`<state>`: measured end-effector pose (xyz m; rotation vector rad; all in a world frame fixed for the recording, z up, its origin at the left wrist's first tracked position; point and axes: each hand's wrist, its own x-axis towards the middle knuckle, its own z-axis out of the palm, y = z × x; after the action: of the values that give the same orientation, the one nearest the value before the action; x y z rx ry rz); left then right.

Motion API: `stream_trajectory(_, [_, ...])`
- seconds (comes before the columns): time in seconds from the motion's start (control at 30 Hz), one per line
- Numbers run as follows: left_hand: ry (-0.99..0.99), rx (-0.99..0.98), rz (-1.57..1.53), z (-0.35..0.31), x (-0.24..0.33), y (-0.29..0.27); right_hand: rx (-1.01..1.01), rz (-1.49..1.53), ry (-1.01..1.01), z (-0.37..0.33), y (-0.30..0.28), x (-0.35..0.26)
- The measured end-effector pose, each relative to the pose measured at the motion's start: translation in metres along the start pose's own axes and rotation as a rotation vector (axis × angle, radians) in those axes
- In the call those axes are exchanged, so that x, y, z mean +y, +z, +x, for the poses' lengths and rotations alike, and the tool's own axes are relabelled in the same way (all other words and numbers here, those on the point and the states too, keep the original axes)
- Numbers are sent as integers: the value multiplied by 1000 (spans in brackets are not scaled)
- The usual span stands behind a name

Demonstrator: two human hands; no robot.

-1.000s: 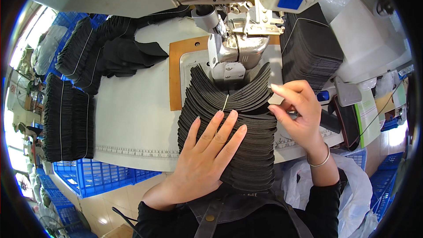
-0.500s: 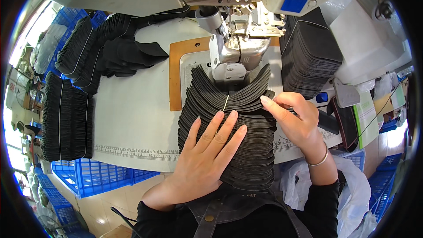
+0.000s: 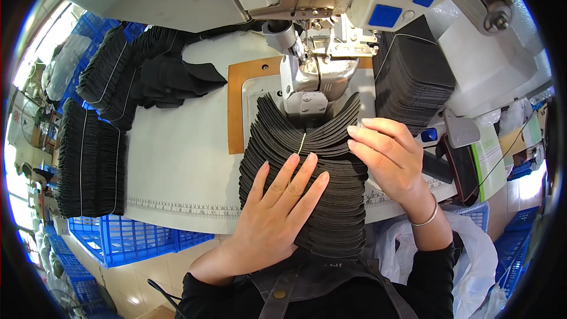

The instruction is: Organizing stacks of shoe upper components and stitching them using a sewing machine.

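A long fanned stack of black curved fabric pieces [image 3: 331,183] runs from under the sewing machine's post [image 3: 306,103] toward my body. My left hand [image 3: 274,207] lies flat on it, open, fingers spread. A short pale strip [image 3: 302,142] shows on the stack just beyond those fingertips. At the stack's right edge is my right hand [image 3: 387,153], its fingers extended and slightly apart. Their tips are at the edges of the upper pieces; whether they touch is hard to tell, and no piece is visibly gripped.
Tied black bundles [image 3: 88,159] stand on the left of the white table [image 3: 177,159], near loose black pieces [image 3: 177,80]. Another tied stack [image 3: 413,77] stands right of the machine. A blue basket [image 3: 136,239] is below the left edge; a white plastic bag [image 3: 472,248] hangs lower right.
My right hand's fingers have gone from a pinch at a raised dark corner to extended and apart; that corner no longer shows. My left hand stays on the stack.
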<state>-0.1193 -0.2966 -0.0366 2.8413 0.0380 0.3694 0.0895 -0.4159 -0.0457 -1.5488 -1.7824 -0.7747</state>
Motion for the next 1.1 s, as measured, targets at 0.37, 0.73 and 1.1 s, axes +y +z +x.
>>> stream_trajectory(0.37, [7, 18, 26, -1, -2, 2, -119, 232, 92, 3, -6, 4])
stream_trajectory(0.73, [16, 33, 13, -1, -2, 3, -225, 166, 203, 11, -11, -4])
stream_trajectory(1.1, [16, 1, -9, 2, -3, -2, -286, 120, 201, 18, -10, 6])
